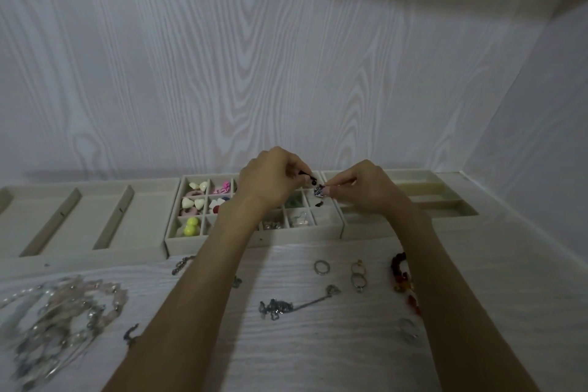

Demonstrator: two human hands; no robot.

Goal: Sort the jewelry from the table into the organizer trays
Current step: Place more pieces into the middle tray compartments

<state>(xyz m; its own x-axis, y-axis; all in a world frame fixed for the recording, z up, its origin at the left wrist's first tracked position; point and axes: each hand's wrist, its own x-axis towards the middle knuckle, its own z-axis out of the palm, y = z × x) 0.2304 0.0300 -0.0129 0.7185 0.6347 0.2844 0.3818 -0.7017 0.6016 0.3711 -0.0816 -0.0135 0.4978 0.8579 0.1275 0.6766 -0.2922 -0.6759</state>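
Mid-sort at a pale wood-grain tabletop (pixel 318 353), with the job looking roughly half done. On your far left, the wide beige fabric-lined tray with long slanted dividers (pixel 95 219) holds nothing you can see, while just in front of it a loose heap of clear, pink and grey beaded strands (pixel 60 309) waits on the tabletop. A small dark clasp-like piece (pixel 132 332) lies beside your left forearm.

The middle beige tray of small square compartments (pixel 254 240) is partly filled: cream heart-shaped pieces (pixel 192 202), pink pieces (pixel 221 187) and a neon-yellow beaded piece (pixel 191 226) on its left side, silvery earrings (pixel 299 219) nearer the front.

Above that tray your left hand (pixel 270 183) pinches a small black dangling piece (pixel 310 177), and your right hand (pixel 362 189) pinches a small round sparkly dark earring (pixel 318 191); both hands are closed on their items over the right-hand compartments, one of which already holds a dark piece (pixel 319 204). Whether the two pinched items are joined cannot be told.

Left on the tabletop in front: a tangled silver chain with a heart charm (pixel 286 305), a silver ring (pixel 322 266), a pair of linked silver rings (pixel 358 277), an amber-and-red beaded bracelet (pixel 402 277) and a blurred pale ring (pixel 409 329). The right-hand cream tray with long slots (pixel 445 197) appears unfilled.
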